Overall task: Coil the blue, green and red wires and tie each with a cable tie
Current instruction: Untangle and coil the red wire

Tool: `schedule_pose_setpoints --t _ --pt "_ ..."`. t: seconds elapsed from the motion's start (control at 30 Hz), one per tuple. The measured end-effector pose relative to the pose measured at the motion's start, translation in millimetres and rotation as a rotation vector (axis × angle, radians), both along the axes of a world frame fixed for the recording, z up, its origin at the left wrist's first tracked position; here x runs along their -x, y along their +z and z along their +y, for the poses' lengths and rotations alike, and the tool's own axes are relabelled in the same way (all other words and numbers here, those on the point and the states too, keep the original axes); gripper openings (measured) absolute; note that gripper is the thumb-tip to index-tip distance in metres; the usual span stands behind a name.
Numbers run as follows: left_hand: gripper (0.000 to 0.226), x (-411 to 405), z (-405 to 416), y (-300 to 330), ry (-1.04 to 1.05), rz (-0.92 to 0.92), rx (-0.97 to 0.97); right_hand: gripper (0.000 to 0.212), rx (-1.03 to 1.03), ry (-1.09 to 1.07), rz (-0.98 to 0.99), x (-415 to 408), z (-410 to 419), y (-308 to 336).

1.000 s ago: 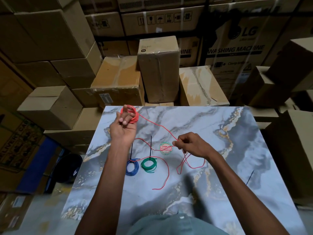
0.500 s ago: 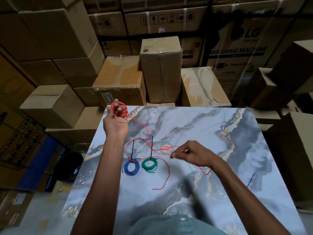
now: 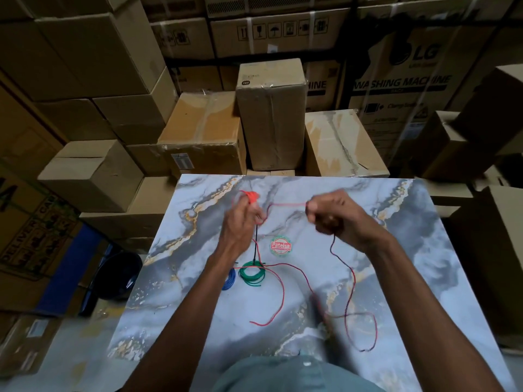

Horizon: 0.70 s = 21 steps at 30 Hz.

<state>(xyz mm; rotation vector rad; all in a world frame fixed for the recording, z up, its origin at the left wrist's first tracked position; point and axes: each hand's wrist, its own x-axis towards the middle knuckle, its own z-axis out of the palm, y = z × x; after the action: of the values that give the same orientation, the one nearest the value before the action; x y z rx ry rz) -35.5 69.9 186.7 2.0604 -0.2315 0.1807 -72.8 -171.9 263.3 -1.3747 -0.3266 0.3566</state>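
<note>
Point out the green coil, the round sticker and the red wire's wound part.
green coil (image 3: 251, 275): head view, on its left loops.
round sticker (image 3: 280, 245): head view, its centre.
red wire (image 3: 252, 197): head view, wound bundle on left-hand fingers.

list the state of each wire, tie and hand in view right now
red wire: partly wound on the left hand's fingers, the rest loose on the marble-patterned table
green wire coil: coiled, flat on the table, black cable tie sticking out
blue wire coil: coiled, on the table, partly hidden by the left forearm
left hand: raised, red turns round its fingers
right hand: grip pinches the red wire, stretched towards the left hand
</note>
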Motion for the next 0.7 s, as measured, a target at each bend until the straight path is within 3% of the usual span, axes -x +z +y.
schedule_pose_setpoints --t 0.07,0.13,0.3,0.37,0.47,0.57,0.7 --pt "0.028 10 -4 -11 -0.146 0.144 0.035 0.028 -0.051 -0.256 0.04 -16 -7 0" --pt "0.035 19 -10 -12 -0.253 0.296 0.192 0.032 0.006 -0.439 0.055 -32 -20 -6" --pt "0.038 24 -22 8 -0.453 0.602 0.507 0.036 0.251 -0.588 0.037 -55 -33 -51" --pt "0.036 24 -22 14 -0.463 0.656 0.637 0.033 0.446 -0.585 -0.024 -57 -29 -70" --pt "0.034 26 -25 23 -0.381 0.746 0.904 0.031 0.744 -0.407 -0.022 -52 -17 -91" --pt "0.032 24 -24 29 -0.267 0.838 1.106 0.021 0.755 -0.26 -0.051 -41 -2 -91" --pt "0.034 21 -22 29 -0.187 0.867 1.058 0.045 0.81 -0.31 -0.139 -35 16 -75"
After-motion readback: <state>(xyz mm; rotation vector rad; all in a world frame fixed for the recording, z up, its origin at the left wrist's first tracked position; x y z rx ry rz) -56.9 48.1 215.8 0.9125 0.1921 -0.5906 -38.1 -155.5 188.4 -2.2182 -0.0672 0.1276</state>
